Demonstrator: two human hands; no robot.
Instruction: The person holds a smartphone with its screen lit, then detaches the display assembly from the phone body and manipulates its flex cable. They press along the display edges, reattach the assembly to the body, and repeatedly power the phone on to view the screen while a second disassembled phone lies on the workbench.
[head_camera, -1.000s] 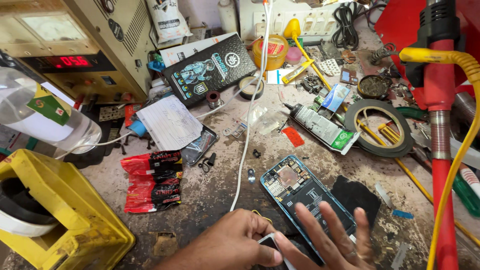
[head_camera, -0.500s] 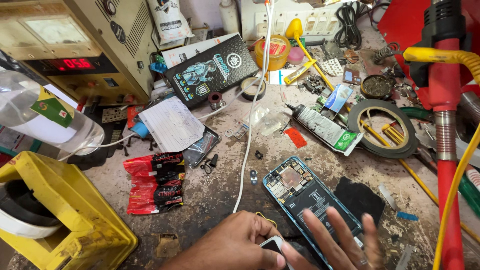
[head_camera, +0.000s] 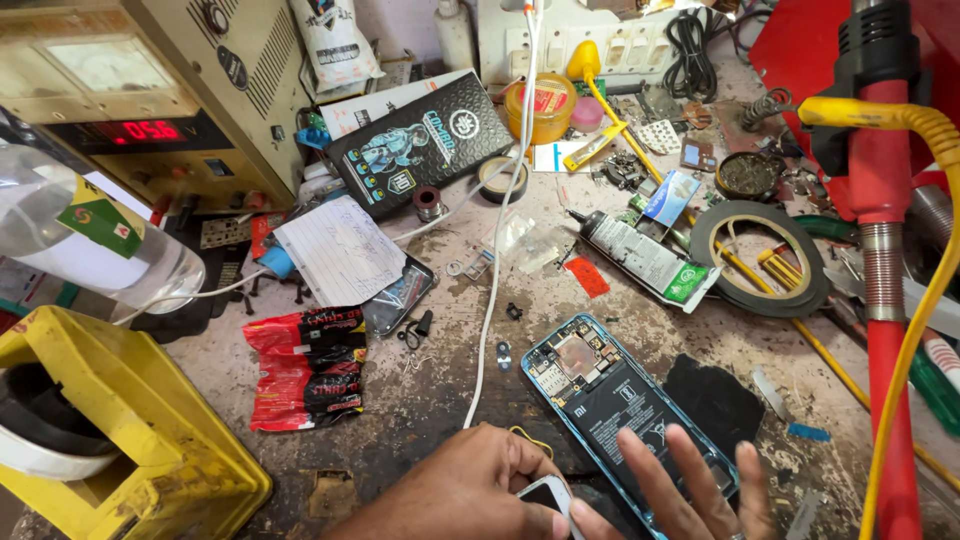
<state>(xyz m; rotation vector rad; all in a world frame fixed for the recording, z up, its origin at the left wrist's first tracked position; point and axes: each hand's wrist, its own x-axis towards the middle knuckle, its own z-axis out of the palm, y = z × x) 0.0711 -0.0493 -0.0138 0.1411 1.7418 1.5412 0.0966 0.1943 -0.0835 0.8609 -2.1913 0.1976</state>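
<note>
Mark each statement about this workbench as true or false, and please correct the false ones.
1. The opened phone lies with its back cover off, so the circuit board shows. True.
2. The left hand holds a screwdriver. False: its fingertips touch a small white-edged piece at the bottom edge of the picture.
3. The right hand rests with spread fingers on the lower end of the opened phone. True.
4. The red crumpled wrapper lies on top of the opened phone. False: it lies apart, to the left of the phone, on the bench.
5. A white cable runs down the bench towards the left hand. True.
</note>
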